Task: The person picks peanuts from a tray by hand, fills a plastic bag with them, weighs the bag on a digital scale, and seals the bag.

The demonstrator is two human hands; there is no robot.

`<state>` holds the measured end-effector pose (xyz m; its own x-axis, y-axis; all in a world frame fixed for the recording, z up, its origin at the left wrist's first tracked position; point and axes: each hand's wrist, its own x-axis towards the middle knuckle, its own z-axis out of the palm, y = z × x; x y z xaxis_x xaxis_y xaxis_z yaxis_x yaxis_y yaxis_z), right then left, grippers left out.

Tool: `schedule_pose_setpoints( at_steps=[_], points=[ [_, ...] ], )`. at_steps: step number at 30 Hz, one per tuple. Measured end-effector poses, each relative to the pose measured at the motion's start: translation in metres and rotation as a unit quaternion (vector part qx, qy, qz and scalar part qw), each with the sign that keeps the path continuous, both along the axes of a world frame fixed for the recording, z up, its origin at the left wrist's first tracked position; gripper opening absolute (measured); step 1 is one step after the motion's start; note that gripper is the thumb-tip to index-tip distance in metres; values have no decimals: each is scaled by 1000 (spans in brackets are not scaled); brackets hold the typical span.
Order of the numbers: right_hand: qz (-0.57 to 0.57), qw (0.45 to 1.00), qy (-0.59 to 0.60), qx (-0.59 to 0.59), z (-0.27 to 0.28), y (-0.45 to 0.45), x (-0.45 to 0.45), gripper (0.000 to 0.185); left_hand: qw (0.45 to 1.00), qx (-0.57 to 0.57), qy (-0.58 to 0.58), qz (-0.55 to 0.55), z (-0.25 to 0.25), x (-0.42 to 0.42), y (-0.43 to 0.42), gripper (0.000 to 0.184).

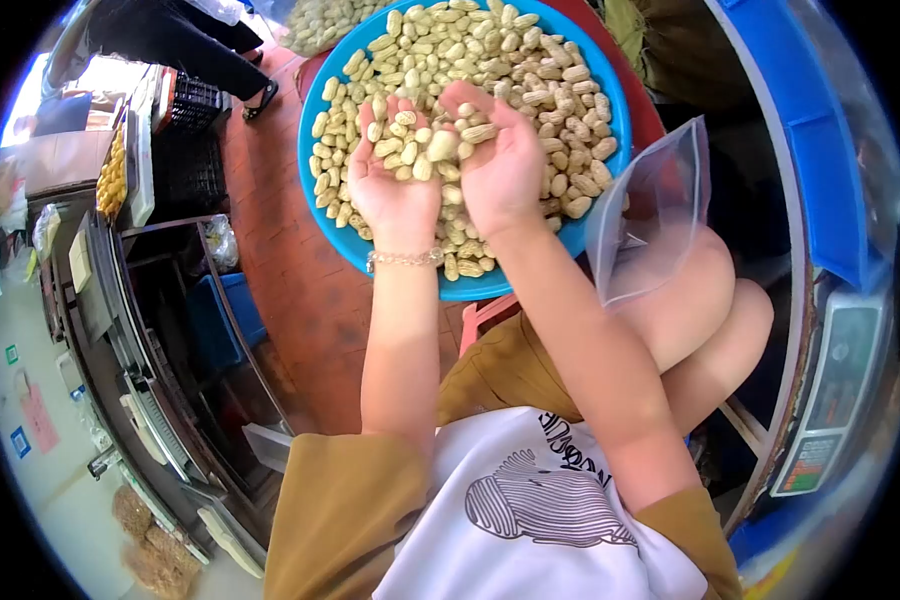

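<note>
A round blue basin is heaped with peanuts in their shells. Over its near half, my left hand and my right hand are cupped side by side, palms up. Peanuts lie in both palms and across the gap between them. Some of these are blurred, as if moving. The fingertips are partly hidden among the peanuts. On my left wrist is a bracelet. A clear plastic bag rests by my bare knee, right of the basin.
Another bag of peanuts sits behind the basin. At upper left, a person's leg and sandalled foot stand on the red tile floor. Shelving with a blue bin is at left. A scale stands at right.
</note>
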<state>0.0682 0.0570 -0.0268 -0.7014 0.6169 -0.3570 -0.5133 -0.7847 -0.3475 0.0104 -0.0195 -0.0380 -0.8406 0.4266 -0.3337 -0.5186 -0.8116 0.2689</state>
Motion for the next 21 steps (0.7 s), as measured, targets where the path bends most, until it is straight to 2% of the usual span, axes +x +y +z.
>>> schedule_pose_setpoints(
  at_steps=[2, 5, 10, 15, 18, 21],
  points=[
    [1, 1000, 10, -8, -1, 4, 2, 43, 999, 44, -3, -18, 1, -2, -3, 36],
    [15, 996, 62, -56, -12, 7, 3, 38, 993, 103, 2, -51, 5, -1, -2, 36],
    [35, 993, 57, -102, -8, 5, 4, 41, 978, 176, 9, -110, 8, -1, 2, 36],
    [53, 994, 17, -98, -13, 2, 2, 41, 979, 157, 17, -128, 10, 1, 7, 39],
    [65, 986, -15, -155, -7, -2, 4, 37, 977, 156, 33, -142, 13, 3, 10, 42],
    [70, 984, -31, -161, -17, -1, 2, 30, 972, 170, 32, -160, 17, 6, 13, 45]
  ],
)
